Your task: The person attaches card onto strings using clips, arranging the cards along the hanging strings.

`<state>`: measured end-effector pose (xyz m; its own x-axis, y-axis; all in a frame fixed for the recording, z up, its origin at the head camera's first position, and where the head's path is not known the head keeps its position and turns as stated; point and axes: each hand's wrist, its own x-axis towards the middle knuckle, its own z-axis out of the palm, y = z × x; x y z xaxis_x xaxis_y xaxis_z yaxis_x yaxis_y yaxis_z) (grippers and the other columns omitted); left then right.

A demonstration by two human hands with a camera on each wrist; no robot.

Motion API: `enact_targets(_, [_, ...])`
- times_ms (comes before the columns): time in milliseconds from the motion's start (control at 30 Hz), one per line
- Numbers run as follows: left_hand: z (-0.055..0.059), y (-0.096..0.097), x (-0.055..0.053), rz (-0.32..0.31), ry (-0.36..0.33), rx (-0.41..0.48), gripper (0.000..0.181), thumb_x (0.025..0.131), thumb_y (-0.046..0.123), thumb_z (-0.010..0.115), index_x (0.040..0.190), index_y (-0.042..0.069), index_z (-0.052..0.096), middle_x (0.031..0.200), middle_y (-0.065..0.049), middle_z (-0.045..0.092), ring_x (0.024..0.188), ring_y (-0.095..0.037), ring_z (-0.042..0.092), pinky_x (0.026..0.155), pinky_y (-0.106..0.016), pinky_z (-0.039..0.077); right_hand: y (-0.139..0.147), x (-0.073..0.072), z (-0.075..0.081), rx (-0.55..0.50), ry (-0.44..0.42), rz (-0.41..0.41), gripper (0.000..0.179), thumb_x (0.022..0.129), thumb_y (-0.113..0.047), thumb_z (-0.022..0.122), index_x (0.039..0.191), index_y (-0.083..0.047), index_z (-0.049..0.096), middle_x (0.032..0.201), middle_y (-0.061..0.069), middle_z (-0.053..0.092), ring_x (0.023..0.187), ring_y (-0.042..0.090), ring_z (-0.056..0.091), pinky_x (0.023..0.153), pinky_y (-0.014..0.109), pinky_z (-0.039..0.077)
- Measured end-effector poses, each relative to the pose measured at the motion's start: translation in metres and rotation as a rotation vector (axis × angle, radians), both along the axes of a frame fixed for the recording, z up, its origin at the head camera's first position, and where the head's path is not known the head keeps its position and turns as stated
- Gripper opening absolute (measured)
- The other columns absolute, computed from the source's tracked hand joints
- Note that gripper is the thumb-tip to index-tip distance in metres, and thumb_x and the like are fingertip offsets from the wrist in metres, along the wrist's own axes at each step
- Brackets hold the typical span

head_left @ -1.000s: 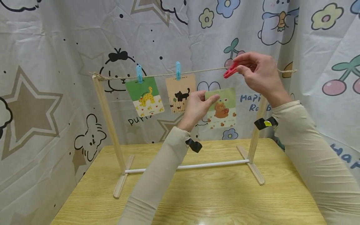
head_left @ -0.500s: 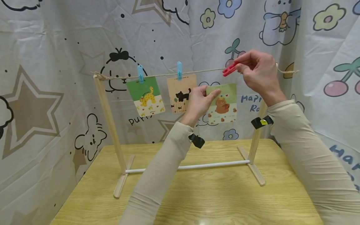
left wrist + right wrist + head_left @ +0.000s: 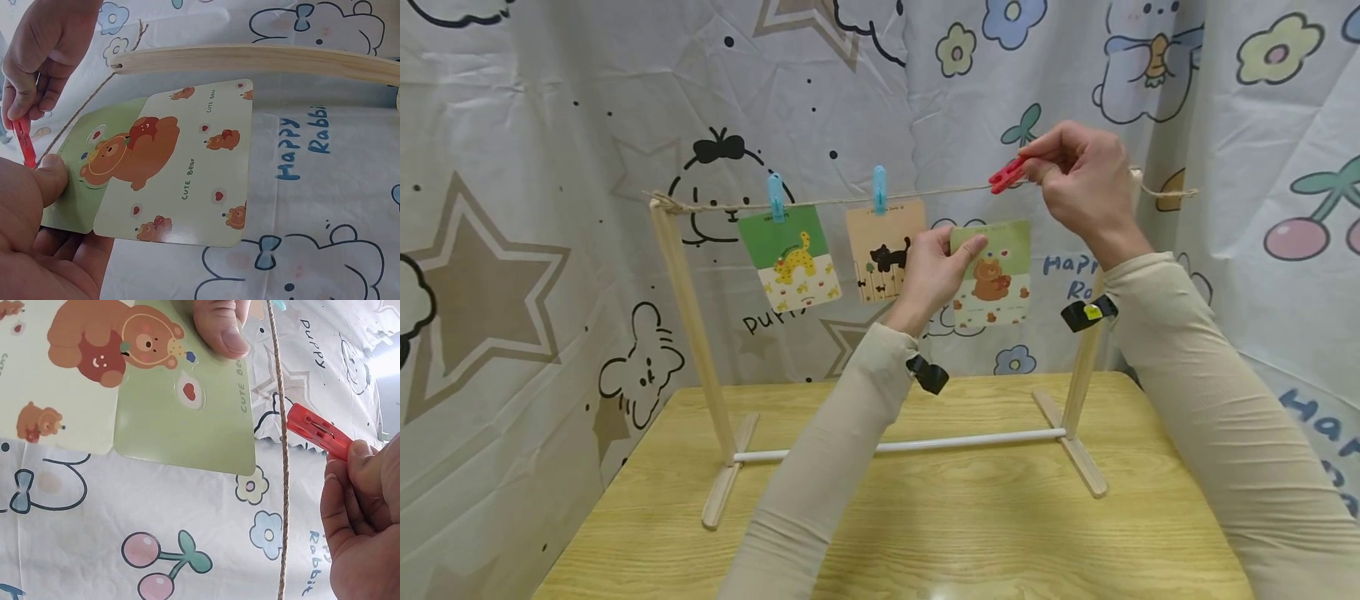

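My left hand (image 3: 929, 271) pinches a green and cream bear card (image 3: 992, 279) at its upper left edge, with the thumb on the printed face. The card's top edge lies just below the twine line (image 3: 951, 191). My right hand (image 3: 1086, 183) pinches a red clothespin (image 3: 1007, 174) by its handle end, its nose pointing left and overlapping the twine. In the right wrist view the clothespin (image 3: 24, 140) nose is right beside the twine (image 3: 281, 394). The bear card (image 3: 181, 394) shows there with a crease across its middle.
Two blue clothespins hold a leopard card (image 3: 793, 262) and a black cat card (image 3: 880, 271) on the line. The line runs between two wooden posts (image 3: 696, 333) joined low by a white rod (image 3: 970, 440). They stand on a wooden table (image 3: 970, 533) before a patterned curtain (image 3: 587, 167).
My left hand has raised the bear card closer to the line. My right hand has moved up and slightly left, bringing the red clothespin a little higher.
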<state>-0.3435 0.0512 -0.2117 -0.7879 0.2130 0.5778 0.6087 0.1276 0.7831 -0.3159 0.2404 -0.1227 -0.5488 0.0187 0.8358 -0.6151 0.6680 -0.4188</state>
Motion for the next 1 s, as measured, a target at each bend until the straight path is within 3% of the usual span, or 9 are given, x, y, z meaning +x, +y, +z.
enact_targets(1000, [0.008,0.003,-0.004,0.03,0.001,0.002,0.038,0.101,0.037,0.067,0.076,0.012,0.052,0.059,0.002,0.042,0.049,-0.01,0.035,0.05,-0.023,0.033,-0.004,-0.009,0.012,0.064,-0.114,-0.052,0.016,0.102,-0.015,0.066,0.111,-0.012,0.079,0.104,0.005,0.074,0.076,0.012,0.057,0.063,0.023,0.044])
